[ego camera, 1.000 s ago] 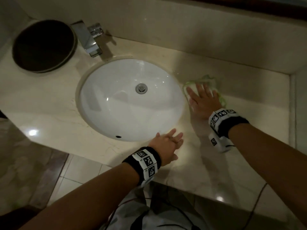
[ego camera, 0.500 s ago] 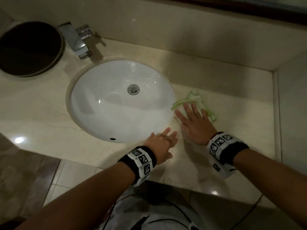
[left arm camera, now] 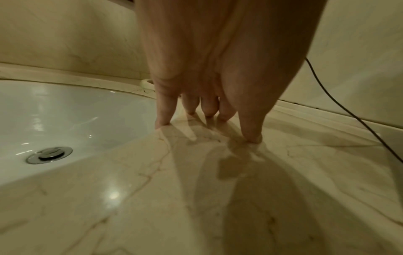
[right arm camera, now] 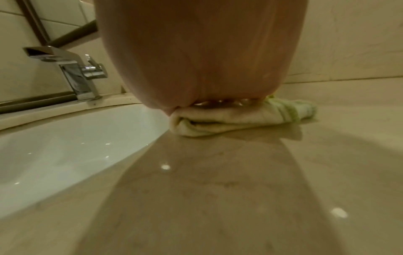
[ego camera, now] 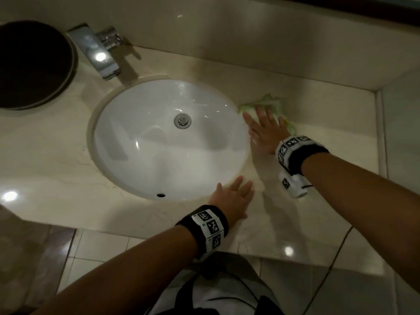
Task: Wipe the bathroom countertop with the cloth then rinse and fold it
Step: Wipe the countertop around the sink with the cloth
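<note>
A bunched pale green cloth (ego camera: 270, 103) (right arm camera: 235, 120) lies on the beige marble countertop (ego camera: 318, 123) just right of the white basin (ego camera: 163, 142). My right hand (ego camera: 264, 126) lies flat on the cloth with straight, spread fingers and presses it down; most of the cloth is hidden under the palm. My left hand (ego camera: 234, 196) rests on the counter by the basin's front right rim, its straight fingertips (left arm camera: 250, 136) touching the marble and holding nothing.
A chrome faucet (ego camera: 100, 51) stands behind the basin at the left, next to a dark round bin opening (ego camera: 31, 64). A wall (ego camera: 400, 123) closes the counter on the right. A thin black cable (left arm camera: 340, 103) runs behind my left hand.
My right hand drew the cloth back toward me beside the basin, then pushed it away again toward the back wall. The left hand stayed resting on the counter.
</note>
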The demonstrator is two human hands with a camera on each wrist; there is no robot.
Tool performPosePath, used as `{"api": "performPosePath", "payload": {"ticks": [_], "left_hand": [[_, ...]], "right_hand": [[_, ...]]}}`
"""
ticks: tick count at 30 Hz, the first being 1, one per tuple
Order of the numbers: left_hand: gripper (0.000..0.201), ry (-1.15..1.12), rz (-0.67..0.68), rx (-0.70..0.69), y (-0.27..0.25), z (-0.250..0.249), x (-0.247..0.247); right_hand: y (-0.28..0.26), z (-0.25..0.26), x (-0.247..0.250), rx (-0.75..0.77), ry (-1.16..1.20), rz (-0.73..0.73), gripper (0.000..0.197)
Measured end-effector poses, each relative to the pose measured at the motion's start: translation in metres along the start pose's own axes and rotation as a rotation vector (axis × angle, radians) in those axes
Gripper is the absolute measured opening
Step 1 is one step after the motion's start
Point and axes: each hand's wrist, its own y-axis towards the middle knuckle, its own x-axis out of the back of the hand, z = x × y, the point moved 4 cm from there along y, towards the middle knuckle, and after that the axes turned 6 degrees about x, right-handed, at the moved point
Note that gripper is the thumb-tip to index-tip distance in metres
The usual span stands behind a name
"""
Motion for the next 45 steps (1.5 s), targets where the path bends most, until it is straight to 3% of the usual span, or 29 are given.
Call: {"api": "performPosePath", "payload": {"ticks": [5, 12, 16, 22, 25, 29, 33, 36, 41, 45], "left_hand": [[0.079, 0.02, -0.039, -0.033, 0.0, 0.002, 0.001], [0.079, 0.071, -0.028, -0.046, 0.001, 0.001, 0.004], [0.076, 0.075, -0.034, -0.053, 0.0, 0.002, 0.006], [0.077, 0.127, -0.109, -0.084, -0.003, 0.0, 0.015], [0.074, 0.159, -0.138, -0.079, -0.002, -0.005, 0.02], [0.053, 0.093, -0.139, -0.008, 0.001, -0.013, 0.031], [0.043, 0.001, -0.27, 0.115, 0.006, -0.018, 0.051], [0.049, -0.04, -0.364, 0.178, 0.022, -0.017, 0.066], [0.072, -0.073, -0.3, 0.199, 0.057, -0.03, 0.087], [0.081, -0.068, -0.272, 0.209, 0.079, -0.037, 0.091]], "right_hand": [[-0.019, 0.013, -0.005, -0.039, 0.004, -0.008, 0.057], [-0.097, 0.027, -0.047, -0.008, 0.026, 0.056, 0.059], [-0.116, 0.022, -0.055, 0.003, 0.034, 0.028, 0.055], [-0.102, 0.0, -0.051, 0.092, 0.003, 0.01, 0.057], [-0.076, -0.022, -0.038, 0.043, -0.017, -0.033, 0.056], [-0.037, -0.059, -0.016, -0.066, 0.011, -0.097, 0.053], [-0.026, -0.077, -0.004, -0.079, 0.014, -0.112, 0.061], [-0.038, -0.078, -0.015, -0.069, 0.05, -0.067, 0.054], [-0.105, -0.081, -0.041, -0.012, 0.076, -0.125, 0.06], [-0.141, -0.087, -0.066, -0.015, 0.065, -0.079, 0.062]]}}
